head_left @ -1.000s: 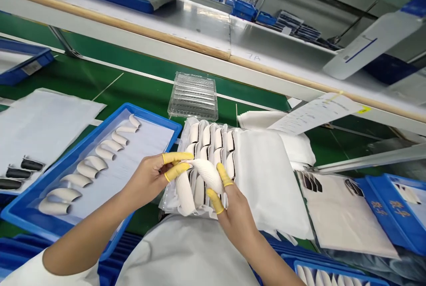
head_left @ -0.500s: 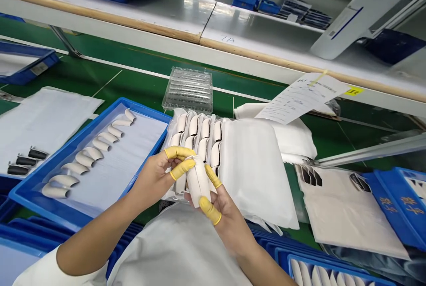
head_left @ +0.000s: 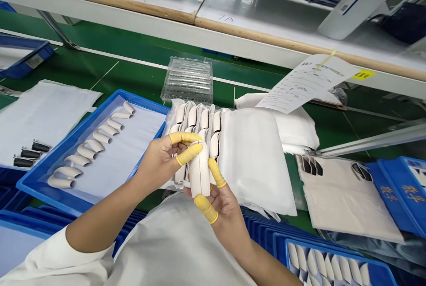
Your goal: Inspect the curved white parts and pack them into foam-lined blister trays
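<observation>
Both hands wear yellow finger cots and grip one curved white plastic part, held upright in front of me. My left hand pinches its upper end. My right hand supports its lower end with thumb and forefinger. Behind it lies a clear tray of several white parts, partly covered by a white cloth. To the left, a blue tray holds a row of several white parts on white paper.
A stack of clear blister trays lies on the green belt. Black parts rest on white paper at the left. Paper sheets, a sheet with dark parts and blue bins are at the right. More blue trays sit near me.
The white part has been turned from lying slanted across the tray to standing upright between both hands, and the hands have drawn it slightly towards me.
</observation>
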`<state>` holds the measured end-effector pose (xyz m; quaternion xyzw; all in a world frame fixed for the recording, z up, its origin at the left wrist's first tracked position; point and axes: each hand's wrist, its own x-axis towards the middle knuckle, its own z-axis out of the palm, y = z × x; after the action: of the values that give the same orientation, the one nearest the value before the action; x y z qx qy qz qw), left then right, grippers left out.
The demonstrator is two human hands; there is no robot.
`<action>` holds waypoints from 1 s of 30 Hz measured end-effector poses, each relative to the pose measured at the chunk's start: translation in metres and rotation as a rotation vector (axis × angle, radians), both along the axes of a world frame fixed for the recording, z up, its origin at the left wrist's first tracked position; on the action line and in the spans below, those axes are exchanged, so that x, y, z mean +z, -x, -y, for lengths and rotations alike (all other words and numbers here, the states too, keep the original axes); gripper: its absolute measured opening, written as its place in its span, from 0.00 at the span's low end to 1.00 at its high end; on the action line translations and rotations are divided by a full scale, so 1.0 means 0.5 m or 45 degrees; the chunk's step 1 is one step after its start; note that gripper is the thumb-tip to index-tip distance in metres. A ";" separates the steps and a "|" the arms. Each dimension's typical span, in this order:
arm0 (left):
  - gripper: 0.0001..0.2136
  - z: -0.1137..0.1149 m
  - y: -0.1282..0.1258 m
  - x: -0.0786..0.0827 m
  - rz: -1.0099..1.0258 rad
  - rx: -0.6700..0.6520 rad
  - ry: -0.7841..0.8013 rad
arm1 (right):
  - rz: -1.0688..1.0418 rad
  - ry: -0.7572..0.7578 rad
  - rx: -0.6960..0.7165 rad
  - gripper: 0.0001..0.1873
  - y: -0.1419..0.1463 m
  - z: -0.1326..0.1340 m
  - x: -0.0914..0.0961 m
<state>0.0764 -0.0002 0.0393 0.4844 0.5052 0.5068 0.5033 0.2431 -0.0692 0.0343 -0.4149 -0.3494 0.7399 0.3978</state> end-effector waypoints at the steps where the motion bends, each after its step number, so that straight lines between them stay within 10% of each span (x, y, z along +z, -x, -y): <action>1: 0.08 -0.002 -0.001 0.003 0.002 -0.015 -0.002 | 0.005 -0.012 -0.004 0.47 -0.001 0.003 0.000; 12: 0.08 -0.034 -0.008 0.024 0.060 -0.118 0.170 | 0.185 -0.270 0.052 0.44 -0.023 0.012 0.018; 30: 0.17 -0.062 -0.018 -0.047 0.415 -0.305 0.608 | 0.504 -0.119 -0.048 0.42 -0.014 -0.021 0.028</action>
<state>0.0852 0.0311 0.0157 0.3210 0.4618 0.3820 0.7333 0.2503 -0.0589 0.0484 -0.5398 -0.4468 0.6194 0.3540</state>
